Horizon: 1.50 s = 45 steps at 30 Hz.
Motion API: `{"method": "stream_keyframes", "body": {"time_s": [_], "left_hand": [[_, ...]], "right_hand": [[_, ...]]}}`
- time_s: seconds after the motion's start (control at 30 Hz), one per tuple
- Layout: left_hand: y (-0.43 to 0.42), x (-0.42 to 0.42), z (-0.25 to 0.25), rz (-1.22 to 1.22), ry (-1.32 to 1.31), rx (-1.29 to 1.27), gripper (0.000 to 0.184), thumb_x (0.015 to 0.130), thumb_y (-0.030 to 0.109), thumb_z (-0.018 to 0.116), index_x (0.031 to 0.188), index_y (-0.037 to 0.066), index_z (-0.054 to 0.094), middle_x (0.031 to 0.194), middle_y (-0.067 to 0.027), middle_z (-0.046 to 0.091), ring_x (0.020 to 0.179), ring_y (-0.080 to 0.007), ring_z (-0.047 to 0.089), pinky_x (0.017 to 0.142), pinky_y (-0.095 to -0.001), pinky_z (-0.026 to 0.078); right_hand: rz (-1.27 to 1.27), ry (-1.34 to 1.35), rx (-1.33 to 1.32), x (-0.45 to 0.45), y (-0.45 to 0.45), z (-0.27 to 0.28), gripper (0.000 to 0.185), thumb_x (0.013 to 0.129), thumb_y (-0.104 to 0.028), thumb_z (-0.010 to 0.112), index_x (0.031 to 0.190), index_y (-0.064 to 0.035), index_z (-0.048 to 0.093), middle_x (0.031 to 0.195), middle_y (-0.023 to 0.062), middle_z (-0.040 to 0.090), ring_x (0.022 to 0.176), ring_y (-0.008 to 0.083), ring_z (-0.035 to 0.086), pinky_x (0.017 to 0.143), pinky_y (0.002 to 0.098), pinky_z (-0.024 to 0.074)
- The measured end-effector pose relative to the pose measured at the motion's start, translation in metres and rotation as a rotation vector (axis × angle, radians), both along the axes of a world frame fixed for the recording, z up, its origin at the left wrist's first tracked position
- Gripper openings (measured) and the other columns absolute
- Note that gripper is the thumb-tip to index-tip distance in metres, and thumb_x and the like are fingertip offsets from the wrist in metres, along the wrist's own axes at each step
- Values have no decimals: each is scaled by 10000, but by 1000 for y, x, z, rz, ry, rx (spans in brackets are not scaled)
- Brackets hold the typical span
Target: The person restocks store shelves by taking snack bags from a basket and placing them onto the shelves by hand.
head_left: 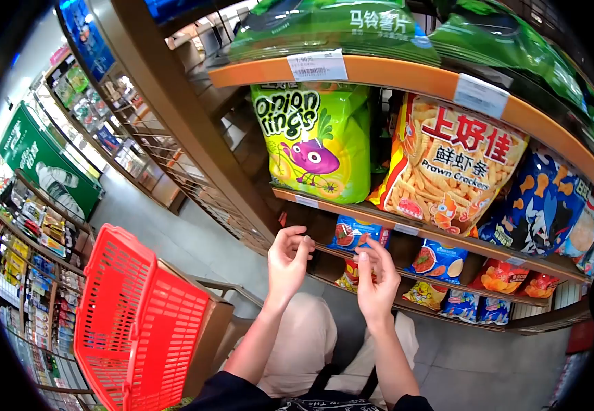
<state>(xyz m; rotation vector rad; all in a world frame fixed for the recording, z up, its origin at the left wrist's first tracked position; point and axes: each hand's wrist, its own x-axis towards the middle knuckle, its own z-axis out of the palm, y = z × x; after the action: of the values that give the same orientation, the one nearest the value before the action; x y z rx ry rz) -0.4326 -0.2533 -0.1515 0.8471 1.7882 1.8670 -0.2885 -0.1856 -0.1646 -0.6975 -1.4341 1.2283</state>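
My left hand (290,259) is raised in front of the shelves with its fingers loosely curled and parted, and nothing shows in it. Opposite it, my right hand (377,279) is held up with bent fingers apart, likewise holding nothing visible. A gap separates the two hands. Behind them, on a lower shelf, lies a blue snack bag (351,233); the right hand partly covers it. Above the hands stand a green bag of onion rings (317,147) and a large bag of prawn crackers (447,164). Neither hand appears to touch a bag.
A red shopping basket (167,335) stands at my left beside a brown box-like stand (208,342). Green potato chip bags (331,27) fill the upper shelf. A blue snack bag (540,198) is on the right. Grey floor (132,219) runs between the shelves.
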Motion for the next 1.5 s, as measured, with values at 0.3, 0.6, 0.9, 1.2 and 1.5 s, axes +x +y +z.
{"method": "stream_keyframes", "body": {"time_s": [0.3,0.6,0.9,1.2,1.5], "left_hand": [[90,30,35,-251,-92,-242,151,907,19,464,977,-28,589,664,-25,573,567,-74,523,498,-230,433],[69,75,167,-649,228,-921,295,784,211,579,993,44,703,751,-153,682,705,-252,666,692,-340,515],[10,81,388,-642,273,-943,193,753,162,627,896,79,727,786,-124,705,768,-240,693,729,-337,533],[-10,123,546,-504,137,-540,198,753,-30,545,896,-39,683,761,-117,703,674,-159,687,604,-252,544],[-46,146,602,-500,14,-459,333,968,245,511,934,-59,642,736,-125,682,599,-150,657,510,-261,522]], "right_hand": [[17,-181,-130,45,44,71,374,863,-65,637,1216,17,546,954,123,677,836,158,655,771,278,515],[322,-881,-341,123,40,216,674,868,-272,619,1432,-61,318,1344,260,462,1188,418,491,1004,426,404],[288,-979,-451,161,8,453,602,882,-314,596,1381,-42,398,1361,233,459,1273,369,424,1056,402,356],[-173,-564,-241,221,-26,592,461,842,-212,667,1225,7,533,1116,224,605,990,332,611,856,381,503],[-428,-237,-393,245,-70,600,465,884,-215,657,1264,3,502,1206,169,579,1028,207,597,843,329,499]]}}
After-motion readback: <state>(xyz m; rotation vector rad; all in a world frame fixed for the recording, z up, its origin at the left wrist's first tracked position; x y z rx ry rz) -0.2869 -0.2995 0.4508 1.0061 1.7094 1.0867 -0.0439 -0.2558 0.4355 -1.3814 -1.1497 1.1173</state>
